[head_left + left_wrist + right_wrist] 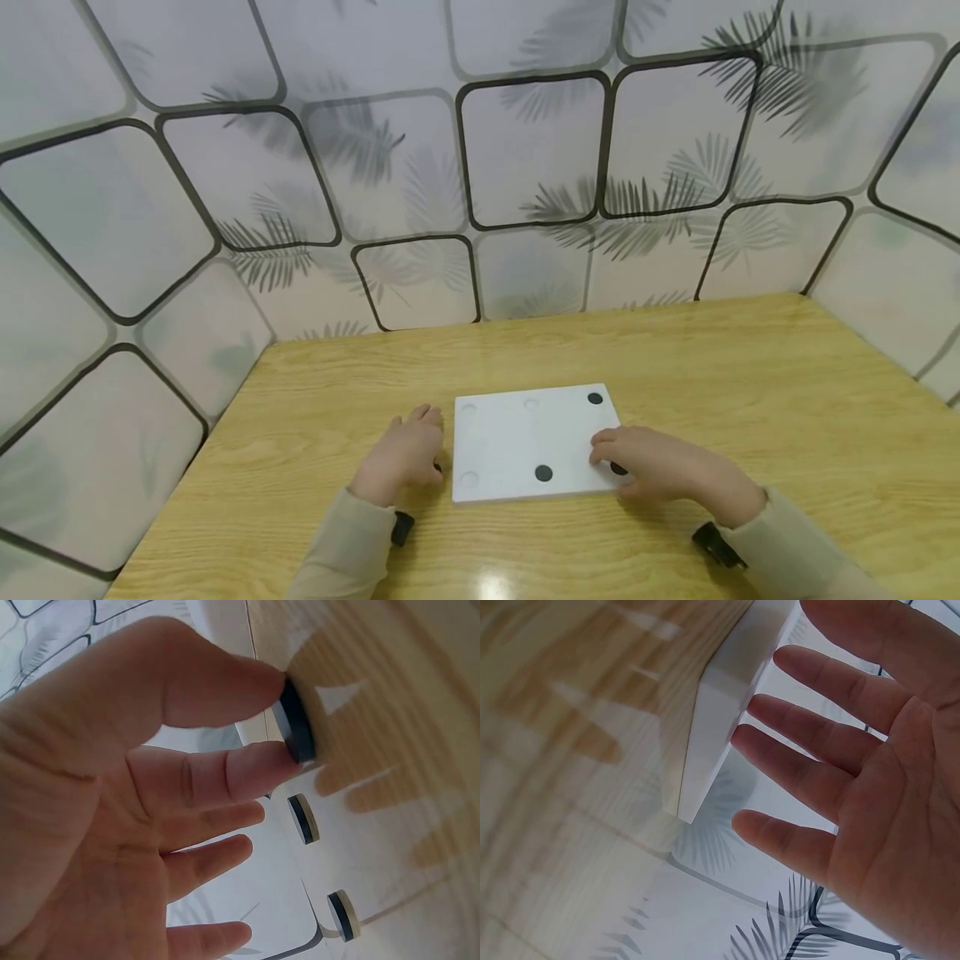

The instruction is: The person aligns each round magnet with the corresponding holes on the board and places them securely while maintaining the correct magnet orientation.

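A flat white board (517,442) lies on the table, with dark discs at its upper right, lower middle and lower right and pale round recesses elsewhere. Left of it, my left hand (405,458) pinches a dark disc (298,724) between thumb and index finger; the other fingers are loosely extended. Beyond that disc, two more dark discs (304,819) lie on the wood in the left wrist view. My right hand (652,462) rests at the board's right end, partly covering the lower-right disc (618,468). In the right wrist view its extended fingers reach the board's edge (712,742).
The wooden table (360,358) meets a wall (405,192) with a pattern of rounded frames and leaves at the back and both sides. Dark wrist devices (716,546) show below both sleeves.
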A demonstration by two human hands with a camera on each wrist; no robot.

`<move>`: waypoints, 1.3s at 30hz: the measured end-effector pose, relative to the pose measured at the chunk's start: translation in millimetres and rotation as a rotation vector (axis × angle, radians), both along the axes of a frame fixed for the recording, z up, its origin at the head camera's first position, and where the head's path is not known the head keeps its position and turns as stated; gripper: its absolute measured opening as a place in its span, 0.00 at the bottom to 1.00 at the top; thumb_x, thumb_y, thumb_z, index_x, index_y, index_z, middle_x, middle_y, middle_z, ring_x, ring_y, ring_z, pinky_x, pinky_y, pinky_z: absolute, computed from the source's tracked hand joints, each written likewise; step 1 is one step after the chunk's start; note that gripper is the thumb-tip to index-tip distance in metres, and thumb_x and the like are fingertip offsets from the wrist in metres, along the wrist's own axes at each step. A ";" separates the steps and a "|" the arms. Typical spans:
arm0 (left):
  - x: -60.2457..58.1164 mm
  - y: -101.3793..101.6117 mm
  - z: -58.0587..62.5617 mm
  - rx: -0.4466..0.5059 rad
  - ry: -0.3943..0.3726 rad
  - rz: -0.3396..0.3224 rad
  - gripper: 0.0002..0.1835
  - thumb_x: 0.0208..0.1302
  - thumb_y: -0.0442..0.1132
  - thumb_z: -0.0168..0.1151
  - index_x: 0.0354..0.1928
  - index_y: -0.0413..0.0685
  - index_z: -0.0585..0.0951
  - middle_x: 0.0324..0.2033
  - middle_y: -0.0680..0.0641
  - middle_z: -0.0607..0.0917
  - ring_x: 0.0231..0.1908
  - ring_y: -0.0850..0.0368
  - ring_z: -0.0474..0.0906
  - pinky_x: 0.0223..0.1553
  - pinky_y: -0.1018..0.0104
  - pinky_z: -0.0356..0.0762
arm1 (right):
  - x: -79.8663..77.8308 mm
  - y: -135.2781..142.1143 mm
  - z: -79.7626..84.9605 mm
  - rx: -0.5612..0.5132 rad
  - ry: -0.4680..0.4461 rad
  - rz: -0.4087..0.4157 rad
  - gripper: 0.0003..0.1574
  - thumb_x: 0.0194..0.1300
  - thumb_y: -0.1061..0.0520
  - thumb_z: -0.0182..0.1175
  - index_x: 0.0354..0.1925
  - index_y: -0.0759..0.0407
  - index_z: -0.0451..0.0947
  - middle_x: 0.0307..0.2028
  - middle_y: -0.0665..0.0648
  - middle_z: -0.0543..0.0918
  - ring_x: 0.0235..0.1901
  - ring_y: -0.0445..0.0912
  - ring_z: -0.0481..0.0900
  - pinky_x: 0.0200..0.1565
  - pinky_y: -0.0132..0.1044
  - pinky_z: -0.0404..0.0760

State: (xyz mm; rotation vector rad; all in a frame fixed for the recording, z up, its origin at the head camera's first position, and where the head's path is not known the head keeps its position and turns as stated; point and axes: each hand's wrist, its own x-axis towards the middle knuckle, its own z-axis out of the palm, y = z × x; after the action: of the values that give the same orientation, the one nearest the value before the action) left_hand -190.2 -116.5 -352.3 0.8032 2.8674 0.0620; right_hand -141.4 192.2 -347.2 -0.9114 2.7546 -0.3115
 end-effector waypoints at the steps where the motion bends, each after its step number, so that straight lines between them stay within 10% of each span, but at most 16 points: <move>1: -0.1 -0.4 0.4 0.000 -0.001 -0.003 0.13 0.39 0.33 0.64 0.10 0.48 0.69 0.58 0.35 0.64 0.61 0.38 0.52 0.54 0.38 0.54 | -0.3 -0.1 0.1 0.001 -0.001 0.001 0.20 0.48 0.62 0.64 0.43 0.61 0.75 0.50 0.61 0.73 0.50 0.56 0.69 0.51 0.49 0.67; 39: 9.9 7.5 22.1 0.010 0.083 -0.103 0.17 0.40 0.34 0.65 0.07 0.49 0.67 0.60 0.35 0.61 0.61 0.38 0.50 0.54 0.39 0.55 | -2.7 2.9 -1.0 -0.032 0.017 0.044 0.20 0.47 0.61 0.64 0.42 0.61 0.75 0.49 0.63 0.73 0.48 0.58 0.70 0.49 0.51 0.68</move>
State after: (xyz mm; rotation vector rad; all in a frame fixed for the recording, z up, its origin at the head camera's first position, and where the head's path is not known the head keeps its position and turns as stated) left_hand -180.3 -109.1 -330.2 0.9758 2.8991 0.0314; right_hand -144.1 195.1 -348.2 -0.9852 2.7484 -0.3421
